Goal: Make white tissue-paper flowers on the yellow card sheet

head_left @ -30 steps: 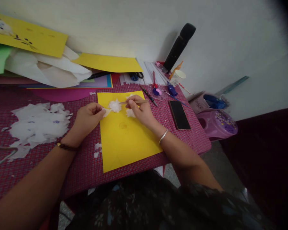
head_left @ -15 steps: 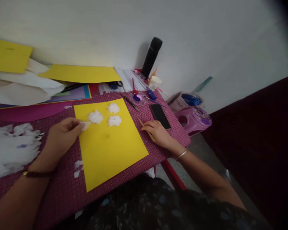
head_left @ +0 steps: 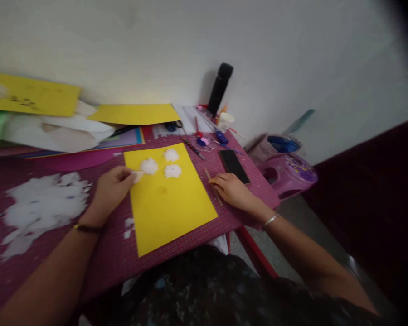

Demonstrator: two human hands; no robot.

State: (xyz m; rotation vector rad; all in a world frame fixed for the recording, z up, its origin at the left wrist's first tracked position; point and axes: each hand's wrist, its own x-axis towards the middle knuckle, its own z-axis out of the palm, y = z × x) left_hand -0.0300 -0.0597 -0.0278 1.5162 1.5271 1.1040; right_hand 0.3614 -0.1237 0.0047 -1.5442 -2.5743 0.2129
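Note:
My left hand (head_left: 114,190) pinches a small piece of white tissue paper (head_left: 138,176) at the left edge of a yellow sheet (head_left: 170,213). Three fluffy white tissue puffs, among them a left one (head_left: 149,165), lie on the sheet's upper part, and a faint smudge shows below them. Right of the sheet, my right hand (head_left: 231,189) rests low with bent fingers closed on a thin wooden stick (head_left: 219,198), which lies along the tabletop. A heap of white tissue pieces (head_left: 49,201) spreads left of my left hand. Small scraps (head_left: 129,227) lie beside the sheet.
A black phone (head_left: 234,166) lies beyond my right hand. Behind it are a patterned pencil (head_left: 192,148), a blue bottle (head_left: 221,136), a white cup (head_left: 226,119) and a tall black bottle (head_left: 220,90). Papers pile against the wall. A pink stool (head_left: 294,176) stands beyond the table's right edge.
The view has turned left, so everything sits further right. The tissue piece stays pinched near the left puff. The wooden stick now lies steeper under my right fingers.

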